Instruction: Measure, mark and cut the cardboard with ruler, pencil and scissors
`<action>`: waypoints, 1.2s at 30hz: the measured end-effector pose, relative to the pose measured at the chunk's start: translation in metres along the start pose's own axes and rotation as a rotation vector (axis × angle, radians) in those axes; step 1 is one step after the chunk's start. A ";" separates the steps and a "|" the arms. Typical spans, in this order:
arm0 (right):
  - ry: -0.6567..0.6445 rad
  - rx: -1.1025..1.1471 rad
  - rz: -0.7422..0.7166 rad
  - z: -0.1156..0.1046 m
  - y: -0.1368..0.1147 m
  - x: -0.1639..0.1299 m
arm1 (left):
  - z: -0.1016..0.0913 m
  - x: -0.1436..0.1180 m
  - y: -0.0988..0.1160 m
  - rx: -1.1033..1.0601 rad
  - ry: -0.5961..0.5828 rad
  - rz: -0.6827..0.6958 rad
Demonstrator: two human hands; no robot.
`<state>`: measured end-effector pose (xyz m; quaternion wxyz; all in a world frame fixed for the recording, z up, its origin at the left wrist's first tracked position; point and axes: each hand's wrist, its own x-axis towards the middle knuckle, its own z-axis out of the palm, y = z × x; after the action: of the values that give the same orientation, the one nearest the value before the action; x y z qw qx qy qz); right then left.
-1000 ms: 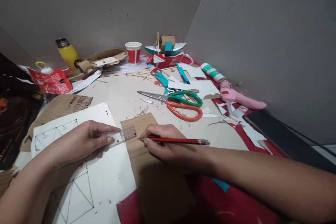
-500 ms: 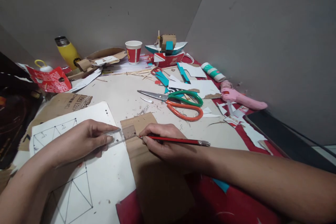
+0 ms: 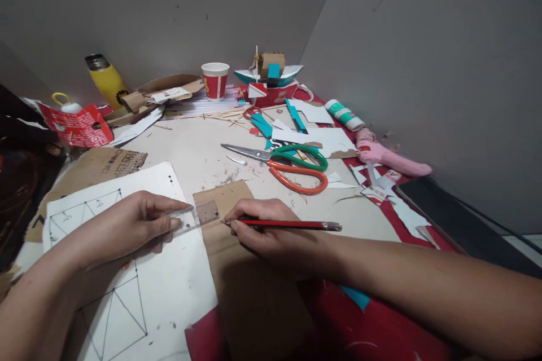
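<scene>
My left hand [image 3: 127,225] presses a clear plastic ruler [image 3: 199,215] flat, its end lying across a brown cardboard strip [image 3: 228,254]. My right hand [image 3: 266,231] grips a red pencil [image 3: 288,225] with its tip touching the cardboard at the ruler's end. Under my left hand lies a white sheet [image 3: 139,287] with drawn triangles and squares.
Green and orange scissors [image 3: 292,166] lie just beyond the cardboard. A pink glue gun [image 3: 385,155], a glue tube [image 3: 345,115] and a dark tablet [image 3: 457,220] are at the right. A paper cup [image 3: 215,80], a small paper boat model [image 3: 269,76] and a yellow bottle [image 3: 105,76] stand near the wall.
Both hands stay in place on the ruler and pencil; only the view has shifted slightly.
</scene>
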<state>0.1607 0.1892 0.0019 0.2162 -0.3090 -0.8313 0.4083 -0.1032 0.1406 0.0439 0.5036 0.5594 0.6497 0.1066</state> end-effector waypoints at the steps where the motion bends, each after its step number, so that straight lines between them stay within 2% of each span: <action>1: 0.008 0.007 0.001 0.000 0.000 0.000 | 0.000 0.000 0.000 -0.006 0.005 0.004; 8: -0.017 0.085 0.045 -0.006 -0.005 0.001 | 0.002 0.001 -0.002 -0.072 0.007 0.003; 12: 0.043 0.355 0.152 -0.009 -0.008 -0.002 | 0.002 0.000 -0.003 -0.132 -0.010 0.012; 16: 0.164 0.630 0.130 -0.011 -0.008 -0.002 | -0.003 0.000 -0.002 -0.175 -0.007 0.058; 20: 0.302 0.723 0.098 -0.020 -0.012 0.002 | -0.012 -0.006 0.001 -0.250 0.128 0.128; 24: 0.320 0.794 0.082 -0.031 -0.021 0.004 | -0.019 -0.016 0.009 -0.259 0.367 0.201; 28: 0.333 0.851 0.088 -0.036 -0.024 0.005 | -0.013 -0.028 0.024 -0.418 0.533 0.217; 33: 0.260 0.831 0.071 -0.037 -0.026 0.007 | -0.002 -0.035 0.049 -0.610 0.628 0.241; 36: 0.189 0.786 0.071 -0.039 -0.030 0.004 | 0.002 -0.032 0.065 -0.625 0.656 0.242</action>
<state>0.1715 0.1989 0.0484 0.3789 -0.2676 -0.5773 0.6720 -0.0661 0.1362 0.1055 0.3997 0.3896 0.6414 0.5264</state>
